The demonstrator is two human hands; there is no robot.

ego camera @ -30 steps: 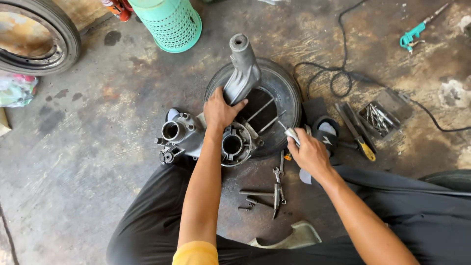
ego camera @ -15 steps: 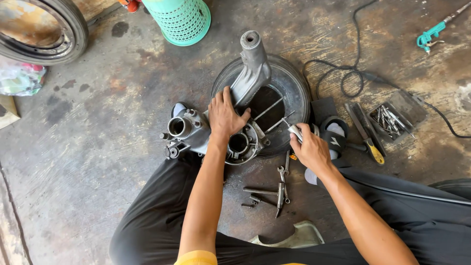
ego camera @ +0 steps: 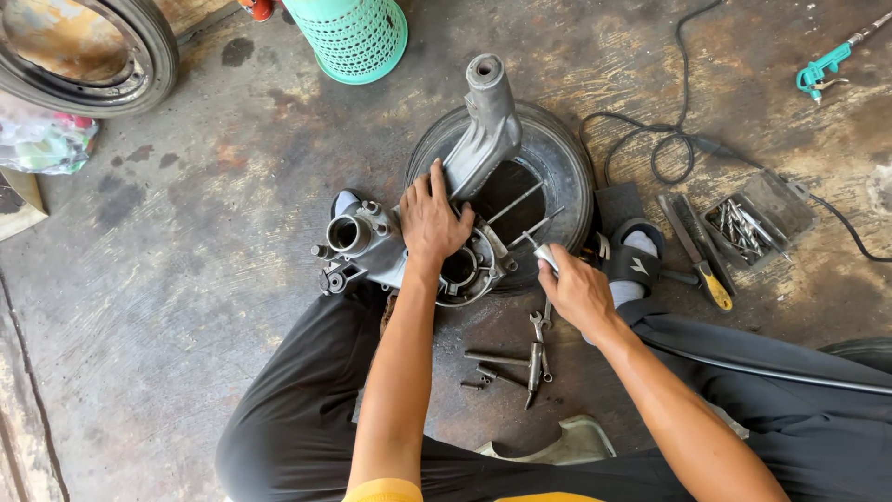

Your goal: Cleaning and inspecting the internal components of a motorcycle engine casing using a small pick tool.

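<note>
A grey metal engine casing (ego camera: 409,237) with a long arm lies across a small black tyre (ego camera: 562,163) on the concrete floor. My left hand (ego camera: 432,218) presses flat on the casing near its round opening. My right hand (ego camera: 576,290) is closed around a small metal tool whose tip (ego camera: 544,256) points at the casing's right edge, close to the long studs sticking out of it. Pliers and loose bolts (ego camera: 520,358) lie on the floor just below my right hand, between my legs in black trousers.
A green mesh basket (ego camera: 353,37) stands at the top. A large tyre on its rim (ego camera: 88,56) sits top left. A tray of metal bits (ego camera: 753,223), a yellow-handled screwdriver (ego camera: 701,265), a black cable (ego camera: 688,139) and a teal air gun (ego camera: 822,70) are to the right.
The view has shifted slightly, so the casing sits lower and more to the right in frame. Both hands stay on the casing and the tool; my right hand has edged a little lower.
</note>
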